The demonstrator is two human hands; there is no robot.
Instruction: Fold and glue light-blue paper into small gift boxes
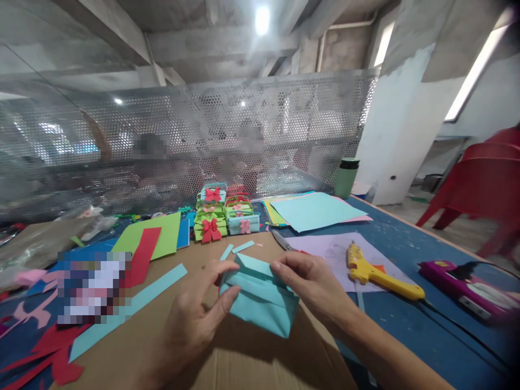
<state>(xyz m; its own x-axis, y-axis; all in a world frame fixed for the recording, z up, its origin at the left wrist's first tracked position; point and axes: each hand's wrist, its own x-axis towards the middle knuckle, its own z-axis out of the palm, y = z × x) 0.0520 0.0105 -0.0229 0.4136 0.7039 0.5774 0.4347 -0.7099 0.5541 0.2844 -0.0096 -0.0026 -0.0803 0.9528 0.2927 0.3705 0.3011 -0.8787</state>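
Observation:
A folded light-blue paper piece [260, 300] is held just above a brown cardboard sheet [244, 357]. My left hand [195, 319] pinches its left edge with thumb and forefinger. My right hand [309, 281] grips its upper right fold with fingers closed. A long light-blue paper strip [125, 311] lies on the cardboard to the left, and small blue offcuts [238, 249] lie just beyond the paper.
Finished paper boxes with red bows [223, 214] stand behind, with green paper [162, 233], a red strip [143, 254] and stacked coloured sheets [312, 211]. Scissors [282, 241], a yellow glue gun [377, 271], a purple tool [463, 284], a green bottle [346, 176], red chairs [483, 184], and a mesh screen with people behind it surround them.

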